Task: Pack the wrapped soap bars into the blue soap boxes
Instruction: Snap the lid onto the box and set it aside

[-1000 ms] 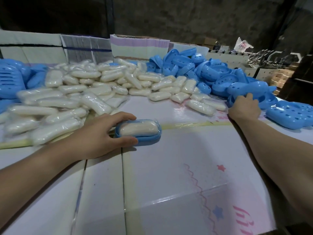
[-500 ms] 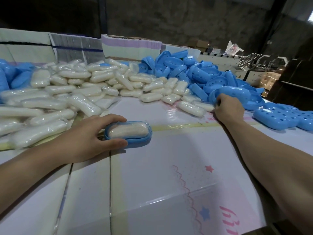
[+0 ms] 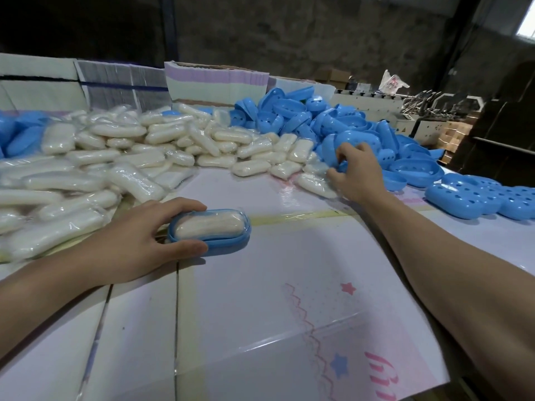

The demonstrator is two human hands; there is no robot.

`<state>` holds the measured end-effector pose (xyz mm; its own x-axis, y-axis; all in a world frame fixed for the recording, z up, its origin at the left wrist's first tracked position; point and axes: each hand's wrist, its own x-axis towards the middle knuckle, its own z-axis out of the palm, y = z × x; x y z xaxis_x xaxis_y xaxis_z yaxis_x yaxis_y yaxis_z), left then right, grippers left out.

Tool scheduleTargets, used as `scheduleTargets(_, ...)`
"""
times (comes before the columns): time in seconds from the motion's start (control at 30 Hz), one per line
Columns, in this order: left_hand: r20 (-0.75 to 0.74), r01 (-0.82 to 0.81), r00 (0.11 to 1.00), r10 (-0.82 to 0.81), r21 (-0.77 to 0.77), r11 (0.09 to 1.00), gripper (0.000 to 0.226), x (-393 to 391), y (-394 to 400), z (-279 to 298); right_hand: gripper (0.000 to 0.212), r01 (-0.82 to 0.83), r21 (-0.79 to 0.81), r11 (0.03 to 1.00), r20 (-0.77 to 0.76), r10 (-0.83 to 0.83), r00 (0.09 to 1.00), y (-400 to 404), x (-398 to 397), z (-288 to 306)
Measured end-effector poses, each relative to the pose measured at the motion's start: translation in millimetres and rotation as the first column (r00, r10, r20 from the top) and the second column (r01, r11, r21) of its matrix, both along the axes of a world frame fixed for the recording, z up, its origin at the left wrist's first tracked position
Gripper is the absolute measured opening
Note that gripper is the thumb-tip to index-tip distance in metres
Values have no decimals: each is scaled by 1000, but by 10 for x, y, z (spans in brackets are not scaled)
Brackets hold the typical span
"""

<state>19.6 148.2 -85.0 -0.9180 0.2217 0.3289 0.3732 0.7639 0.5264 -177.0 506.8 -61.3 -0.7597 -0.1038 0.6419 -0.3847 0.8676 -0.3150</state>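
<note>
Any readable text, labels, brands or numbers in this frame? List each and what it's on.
No text reads cleanly.
Pink strokes on the printed table sheet: cut off at the frame edge, unreadable.
Red print on the white plastic bag: too small and blurred.
Yellow warning sticker on the white machine: a symbol only, no legible words.
Wrapped soap bars and blue soap boxes: no visible markings.

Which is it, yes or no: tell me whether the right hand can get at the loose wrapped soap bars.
Probably yes: the right hand sits at the blue box pile, with wrapped soap bars lying uncovered right beside it.
</note>
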Motion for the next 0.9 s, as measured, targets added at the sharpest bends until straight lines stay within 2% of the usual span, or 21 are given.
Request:
scheduleTargets(0.1,-12,-4,1000,4,-11,1000,62,-18,-11,-18,25,-191,-84,978,-38,189,981,-281,137,143)
scheduleTargets(0.17,-6,-19,1000,19,6,1000,63,-26,-22,-27,23,-320,-216,922,-35,320,947,-489,251,261)
scheduleTargets(0.27,17,-31,999,31,43,999,66,-32,-29,-54,43,-453,-472,756,29,527,849,-820,454,459)
scheduleTargets(0.37,69,-10,998,2,118,993,69,-22,-19,-45,59,-515,-651,557,24,694,720,-1171,648,627)
scheduleTargets(0.43,58,-22,998,16,90,996,70,-27,-30,-35,57,-490,-770,409,14,778,628,-1410,752,685)
scheduleTargets(0.5,65,-48,997,43,67,997,74,-29,-24,-23,54,-368,-908,200,-3,876,482,-1619,844,668)
scheduleTargets(0.57,115,-67,992,49,158,985,77,-17,-2,-12,54,-229,-973,34,-45,942,332,-1746,915,572)
scheduleTargets(0.6,131,-72,990,45,207,976,76,-9,6,-6,55,-184,-983,1,-49,962,270,-1768,943,520)
scheduleTargets(0.63,134,-83,990,53,231,969,74,-6,5,3,57,-163,-987,6,-31,975,221,-1769,964,473)
scheduleTargets(0.7,127,-128,987,102,215,968,76,-10,-14,31,58,-198,-974,108,74,982,171,-1704,984,405)
scheduleTargets(0.8,129,-174,980,151,196,965,83,-23,-46,47,58,-298,-893,337,295,939,178,-1516,964,383)
scheduleTargets(0.9,130,-173,980,149,202,964,86,-16,-53,49,52,-457,-697,553,520,828,209,-1375,928,391)
